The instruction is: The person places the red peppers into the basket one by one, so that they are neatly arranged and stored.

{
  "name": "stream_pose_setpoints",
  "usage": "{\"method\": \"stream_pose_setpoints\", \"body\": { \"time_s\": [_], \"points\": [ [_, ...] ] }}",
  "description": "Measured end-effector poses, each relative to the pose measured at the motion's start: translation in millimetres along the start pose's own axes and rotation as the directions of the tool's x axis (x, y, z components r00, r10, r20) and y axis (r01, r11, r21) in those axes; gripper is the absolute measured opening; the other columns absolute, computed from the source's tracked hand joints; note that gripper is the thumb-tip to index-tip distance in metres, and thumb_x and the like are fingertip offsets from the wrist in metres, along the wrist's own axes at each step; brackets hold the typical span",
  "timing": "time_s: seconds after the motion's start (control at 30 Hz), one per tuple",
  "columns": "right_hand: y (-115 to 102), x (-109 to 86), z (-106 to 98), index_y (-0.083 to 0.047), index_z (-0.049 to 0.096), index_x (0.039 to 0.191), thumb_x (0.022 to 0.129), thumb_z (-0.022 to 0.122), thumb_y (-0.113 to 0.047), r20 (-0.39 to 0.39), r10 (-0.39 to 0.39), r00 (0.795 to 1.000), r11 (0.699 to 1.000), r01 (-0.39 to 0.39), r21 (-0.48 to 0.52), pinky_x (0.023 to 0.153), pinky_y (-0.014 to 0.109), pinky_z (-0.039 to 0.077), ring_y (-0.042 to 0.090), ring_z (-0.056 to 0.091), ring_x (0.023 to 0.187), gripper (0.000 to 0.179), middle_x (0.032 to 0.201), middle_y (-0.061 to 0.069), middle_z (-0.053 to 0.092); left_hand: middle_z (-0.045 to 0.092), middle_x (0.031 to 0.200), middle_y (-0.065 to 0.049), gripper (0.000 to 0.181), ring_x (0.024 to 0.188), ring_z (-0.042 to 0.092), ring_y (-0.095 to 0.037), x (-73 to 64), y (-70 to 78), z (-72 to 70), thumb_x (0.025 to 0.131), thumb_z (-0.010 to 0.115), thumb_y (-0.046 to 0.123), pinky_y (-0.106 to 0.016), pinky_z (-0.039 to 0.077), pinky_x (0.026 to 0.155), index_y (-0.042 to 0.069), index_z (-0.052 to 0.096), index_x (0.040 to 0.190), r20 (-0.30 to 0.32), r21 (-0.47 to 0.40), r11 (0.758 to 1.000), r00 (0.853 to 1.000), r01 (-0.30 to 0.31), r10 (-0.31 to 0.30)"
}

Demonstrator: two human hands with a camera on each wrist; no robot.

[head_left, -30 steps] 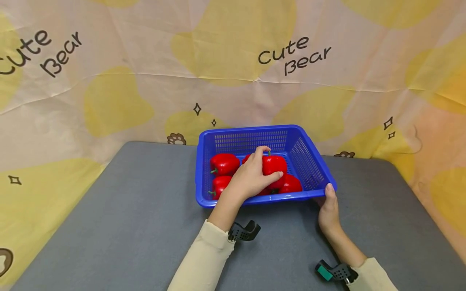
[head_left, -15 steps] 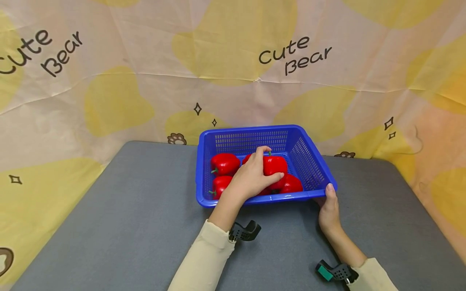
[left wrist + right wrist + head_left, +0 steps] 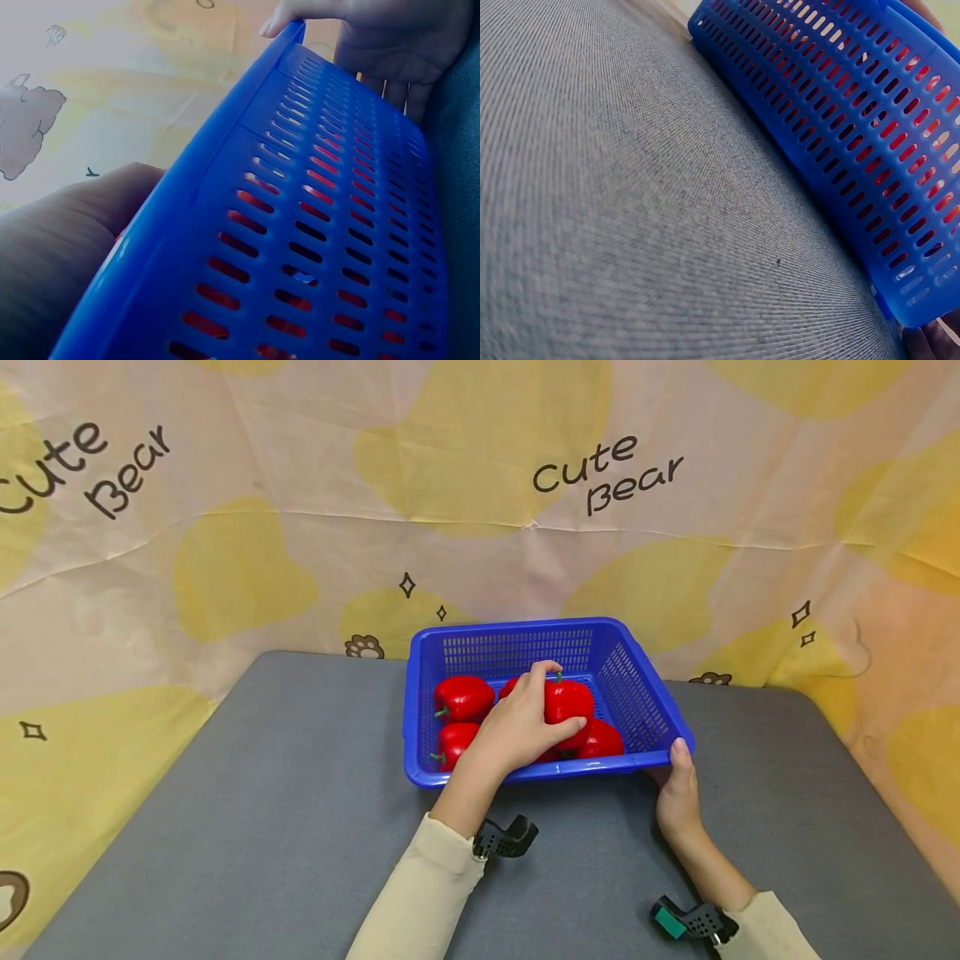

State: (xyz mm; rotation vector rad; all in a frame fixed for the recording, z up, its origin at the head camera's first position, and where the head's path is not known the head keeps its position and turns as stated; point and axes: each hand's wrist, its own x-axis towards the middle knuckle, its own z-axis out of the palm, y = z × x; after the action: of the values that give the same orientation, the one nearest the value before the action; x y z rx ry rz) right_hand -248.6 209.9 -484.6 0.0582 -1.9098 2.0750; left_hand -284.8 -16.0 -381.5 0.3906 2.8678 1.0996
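A blue plastic basket (image 3: pixel 517 628) with slotted walls sits on the grey table and has several red bell peppers inside. My left hand (image 3: pixel 513 727) reaches over its front rim and grips one bell pepper (image 3: pixel 570 702), thumb in front and fingers behind, green stem upward. That pepper stands above another pepper (image 3: pixel 603 740) at the front right. Two more peppers, a rear one (image 3: pixel 465 697) and a front one (image 3: pixel 455 743), lie on the left; others are partly covered by my hand. My right hand (image 3: pixel 678 802) holds the basket's front right corner, its thumb on the rim.
Behind the grey table (image 3: pixel 300 793) hangs a yellow and pink cloth (image 3: pixel 480 468) printed with letters. The basket stands near the table's back edge. Each wrist wears a black strap mount, the left one (image 3: pixel 504 837) close in front of the basket.
My left hand and the gripped bell pepper have shifted very slightly to the right. The basket and my right hand stay in place.
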Motion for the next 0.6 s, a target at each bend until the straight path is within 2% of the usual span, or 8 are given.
{"method": "stream_pose_setpoints", "body": {
  "time_s": [0.27,0.6],
  "points": [
    [-1.5,-0.2,0.0,0.004,0.037,0.151,0.107,0.027,-0.046,0.006,0.008,1.0,1.0,-0.008,-0.014,0.09,0.011,0.05,0.003,0.062,0.112,0.067,0.125,-0.012,0.062,0.056,0.138,-0.004,0.078,0.111,0.066,-0.025,-0.3,-0.1,0.2,0.089,0.068,0.051,-0.048,0.06,0.089,0.03,0.028,0.153,0.031,0.003,1.0,0.999,0.01,-0.01],
    [-1.5,-0.4,0.2,0.004,0.037,0.15,0.107,0.027,-0.045,0.001,0.004,1.0,1.0,-0.004,-0.009,0.089,0.011,0.05,0.004,0.062,0.111,0.066,0.125,-0.011,0.062,0.055,0.138,-0.004,0.078,0.112,0.066,-0.025,-0.1,-0.3,0.5,0.089,0.068,0.051,-0.048,0.06,0.089,0.031,0.028,0.153,0.033,0.003,1.0,0.999,0.01,-0.011]
  ]
}}
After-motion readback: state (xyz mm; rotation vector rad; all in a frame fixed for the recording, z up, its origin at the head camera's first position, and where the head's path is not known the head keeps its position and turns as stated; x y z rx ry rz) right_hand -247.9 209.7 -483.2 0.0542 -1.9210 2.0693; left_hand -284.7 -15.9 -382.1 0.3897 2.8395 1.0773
